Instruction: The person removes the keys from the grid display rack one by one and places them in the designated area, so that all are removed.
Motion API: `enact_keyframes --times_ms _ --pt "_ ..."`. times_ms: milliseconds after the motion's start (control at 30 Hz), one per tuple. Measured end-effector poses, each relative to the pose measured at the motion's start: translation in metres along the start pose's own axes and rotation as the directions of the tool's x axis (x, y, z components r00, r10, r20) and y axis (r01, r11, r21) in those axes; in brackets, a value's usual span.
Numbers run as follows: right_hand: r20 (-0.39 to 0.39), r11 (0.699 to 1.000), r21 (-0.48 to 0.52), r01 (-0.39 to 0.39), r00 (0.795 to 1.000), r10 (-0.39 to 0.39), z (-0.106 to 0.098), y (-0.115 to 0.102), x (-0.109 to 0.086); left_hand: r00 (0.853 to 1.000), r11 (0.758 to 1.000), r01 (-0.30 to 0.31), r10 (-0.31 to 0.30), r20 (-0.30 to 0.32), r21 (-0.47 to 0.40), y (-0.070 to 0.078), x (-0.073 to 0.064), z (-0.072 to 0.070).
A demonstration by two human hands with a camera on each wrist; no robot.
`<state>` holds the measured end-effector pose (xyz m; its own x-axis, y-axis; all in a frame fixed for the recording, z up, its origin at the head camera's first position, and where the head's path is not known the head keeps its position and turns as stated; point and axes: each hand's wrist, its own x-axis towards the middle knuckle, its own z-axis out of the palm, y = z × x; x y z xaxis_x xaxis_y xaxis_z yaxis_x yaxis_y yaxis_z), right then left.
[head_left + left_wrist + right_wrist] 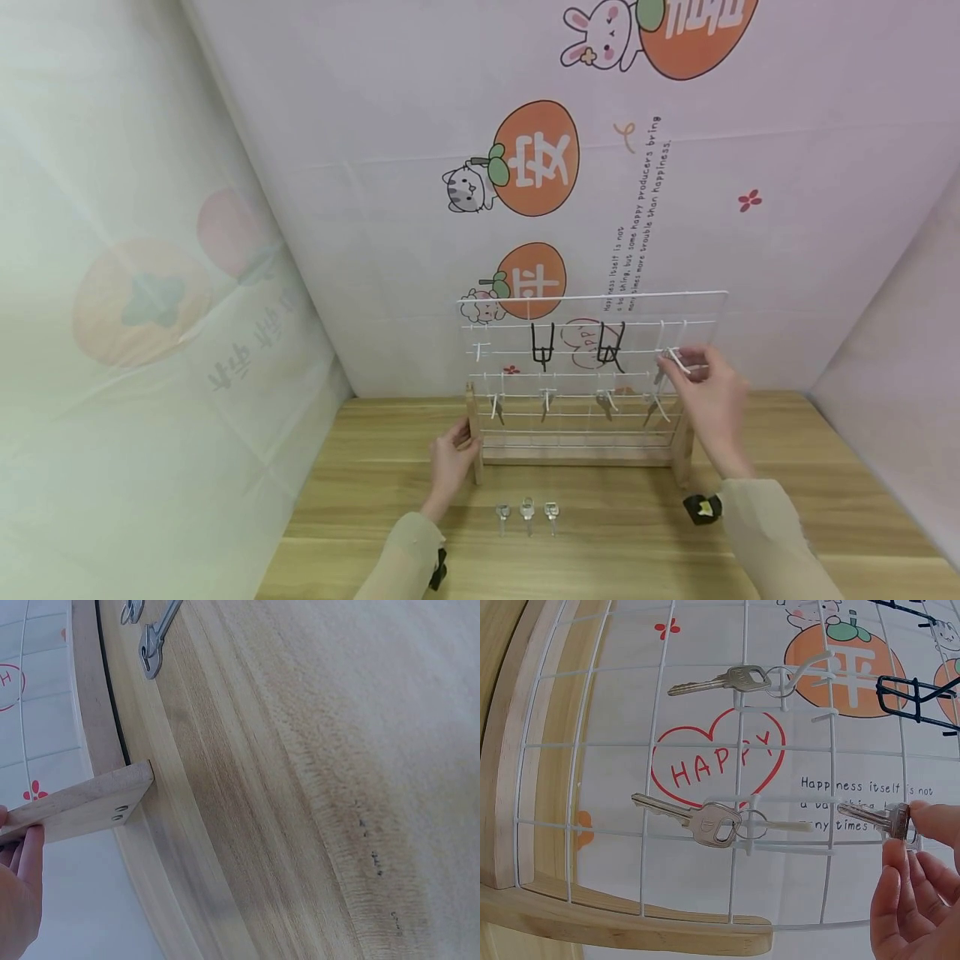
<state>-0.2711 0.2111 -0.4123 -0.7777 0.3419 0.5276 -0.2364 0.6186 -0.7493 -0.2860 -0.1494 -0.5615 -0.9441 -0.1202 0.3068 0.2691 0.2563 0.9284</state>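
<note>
A white wire grid rack [592, 297] stands on wooden supports. My left hand [453, 454] grips its left wooden post [474, 450]; in the left wrist view the fingers [30, 859] lie against this post [90, 799]. At the upper right white hook [678, 360], my right hand [712, 400] pinches a key [889, 819] between thumb and fingers. Whether its ring is on the hook is hidden. Several keys hang from the lower row of white hooks, among them a silver key [714, 823] and another key [739, 679]. Three keys [528, 510] lie in front of the rack.
Two black hooks [542, 345] sit on the upper grid, with a white hook [481, 351] at its left. The wooden table [615, 542] stretches before the rack. Behind it hangs a printed cloth [390, 250], and another cloth [150, 417] hangs at the left.
</note>
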Motion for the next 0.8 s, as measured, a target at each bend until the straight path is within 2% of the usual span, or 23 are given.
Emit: enact_keyframes --times_ms 333,567,800 --pt "-0.028 0.996 -0.006 0.091 0.995 -0.091 0.0012 0.0010 -0.0010 1.000 1.000 -0.005 0.005 0.007 0.028 0.0026 -0.0004 -0.0005" --pt "-0.065 0.986 -0.009 0.164 0.984 -0.164 -0.0009 0.0014 -0.0016 1.000 0.999 -0.004 0.004 0.000 0.036 0.0029 0.0005 0.0004" --pt "-0.065 0.985 0.020 0.174 0.983 -0.172 -0.0048 -0.0004 -0.0071 1.000 0.999 0.001 -0.001 0.005 0.038 0.0018 0.0004 -0.0003"
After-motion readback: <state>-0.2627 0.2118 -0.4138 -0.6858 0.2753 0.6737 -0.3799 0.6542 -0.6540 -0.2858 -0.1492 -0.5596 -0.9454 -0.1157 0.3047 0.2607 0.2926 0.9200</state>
